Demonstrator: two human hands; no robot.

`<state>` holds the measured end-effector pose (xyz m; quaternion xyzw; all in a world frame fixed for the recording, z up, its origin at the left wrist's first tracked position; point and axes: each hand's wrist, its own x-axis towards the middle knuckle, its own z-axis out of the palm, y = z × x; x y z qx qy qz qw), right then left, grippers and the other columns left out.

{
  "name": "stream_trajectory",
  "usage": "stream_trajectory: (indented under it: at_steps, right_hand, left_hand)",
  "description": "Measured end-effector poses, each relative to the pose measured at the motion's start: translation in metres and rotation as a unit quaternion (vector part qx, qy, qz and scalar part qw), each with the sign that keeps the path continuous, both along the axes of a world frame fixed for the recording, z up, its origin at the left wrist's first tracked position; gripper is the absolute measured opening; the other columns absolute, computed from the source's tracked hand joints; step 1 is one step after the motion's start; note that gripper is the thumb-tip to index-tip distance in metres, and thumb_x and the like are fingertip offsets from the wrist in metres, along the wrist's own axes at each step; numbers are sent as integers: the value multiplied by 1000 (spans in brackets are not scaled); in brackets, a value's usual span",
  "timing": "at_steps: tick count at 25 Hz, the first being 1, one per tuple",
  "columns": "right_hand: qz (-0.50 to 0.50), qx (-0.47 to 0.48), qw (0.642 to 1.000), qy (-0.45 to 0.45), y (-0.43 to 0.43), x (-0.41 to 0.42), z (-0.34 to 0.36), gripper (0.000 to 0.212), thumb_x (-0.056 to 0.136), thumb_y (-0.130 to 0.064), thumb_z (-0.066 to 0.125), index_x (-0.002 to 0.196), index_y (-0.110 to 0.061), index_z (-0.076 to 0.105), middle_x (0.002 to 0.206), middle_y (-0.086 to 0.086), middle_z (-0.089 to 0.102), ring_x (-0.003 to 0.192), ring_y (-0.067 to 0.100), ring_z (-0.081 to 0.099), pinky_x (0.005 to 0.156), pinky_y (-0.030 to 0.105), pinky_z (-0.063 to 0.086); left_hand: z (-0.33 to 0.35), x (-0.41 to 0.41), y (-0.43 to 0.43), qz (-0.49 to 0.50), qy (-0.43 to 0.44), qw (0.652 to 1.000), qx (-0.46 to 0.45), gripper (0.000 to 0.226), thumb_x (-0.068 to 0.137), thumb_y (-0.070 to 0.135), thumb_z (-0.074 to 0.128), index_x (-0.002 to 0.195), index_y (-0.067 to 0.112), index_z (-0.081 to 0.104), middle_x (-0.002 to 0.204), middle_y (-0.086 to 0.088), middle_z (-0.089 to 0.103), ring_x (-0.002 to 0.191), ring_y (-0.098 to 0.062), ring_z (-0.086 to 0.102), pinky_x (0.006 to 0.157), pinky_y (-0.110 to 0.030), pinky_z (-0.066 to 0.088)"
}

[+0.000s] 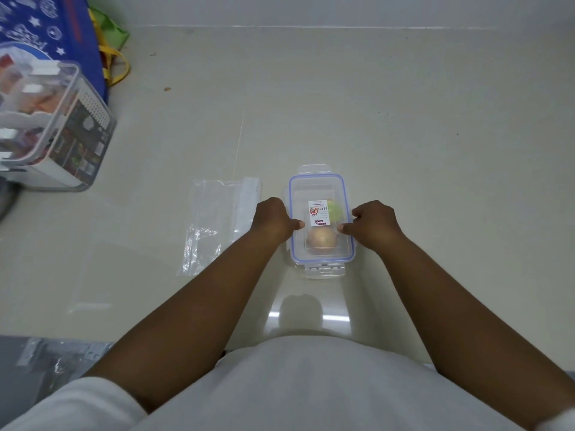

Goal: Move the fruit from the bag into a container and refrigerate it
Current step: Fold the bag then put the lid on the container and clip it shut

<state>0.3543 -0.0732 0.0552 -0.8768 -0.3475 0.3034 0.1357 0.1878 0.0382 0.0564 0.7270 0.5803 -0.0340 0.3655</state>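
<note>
"LOCK" on lid sticker (pixel 318 212)

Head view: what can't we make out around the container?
- Side latches of the container: covered by the left hand and right hand; clipped or not, cannot tell.
- Fruit inside: blurred through the lid and partly behind the label; kind and count unclear.
- Label text: too small to read.
- Plastic bag: near right corner hidden by the left forearm.
- Storage box: cut off by the left edge.
</note>
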Motion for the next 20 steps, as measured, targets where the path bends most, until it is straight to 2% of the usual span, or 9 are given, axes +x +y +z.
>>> stream_trajectory:
  at_steps: [2,4,6,7,9,10,12,17,20]
  right_hand:
    - [-20,-4,999,34,4,4,3,44,68,-36,84,87,2,71,93,17,75,85,29,71,80,35,56]
    - [-44,6,997,67,5,6,4,43,65,-31,87,85,4,72,89,17,75,80,30,73,83,44,59]
    - [-58,15,995,85,5,6,2,43,64,-27,87,86,6,71,88,20,75,79,32,73,82,47,59]
    - [-61,20,994,89,4,6,1,42,64,-26,87,86,7,71,86,20,74,79,33,73,81,48,59]
    - [-67,28,993,98,3,6,-3,38,64,-25,86,82,6,71,82,19,74,78,33,73,79,49,60]
    - [-72,31,992,103,3,6,-4,37,64,-24,86,81,5,71,81,19,74,77,33,73,79,49,60]
    - [-84,32,990,111,3,6,-6,37,63,-24,86,82,4,71,85,20,73,79,34,72,78,50,60]
    - [-114,34,982,147,5,7,-7,36,64,-17,87,86,5,70,87,19,74,75,33,73,77,48,61]
    - [-128,39,978,159,6,6,-7,32,65,-15,87,86,2,70,87,16,73,75,31,73,76,46,62]
  left_hand:
    - [1,0,2,1,-3,1000,-7,47,73,39,80,104,10,61,98,-8,63,81,-19,56,60,-23,36]
    - [-2,0,2,6,-10,1000,-14,43,73,39,81,99,13,59,90,-3,55,83,-21,58,51,-20,31]
    - [-4,0,3,12,-15,1000,-25,45,71,38,82,98,9,61,88,-2,57,79,-20,59,51,-19,36]
    - [-5,0,5,22,-20,999,-36,47,70,37,83,98,6,62,89,-4,61,79,-21,61,55,-22,44]
    - [-9,0,9,63,-40,995,-67,48,67,32,86,98,3,65,96,-10,68,84,-26,68,74,-36,58]
    - [-10,-1,10,85,-52,992,-82,48,65,29,87,99,3,65,99,-11,70,87,-28,70,81,-40,59]
    - [-12,-1,11,120,-73,984,-109,48,64,26,89,100,4,66,102,-12,71,89,-29,71,85,-43,58]
    - [-14,0,11,158,-95,973,-139,43,66,24,88,98,6,67,98,-10,72,79,-27,72,80,-40,60]
    - [-14,1,10,170,-104,968,-152,37,69,23,86,97,7,66,97,-9,71,78,-26,71,69,-34,58]
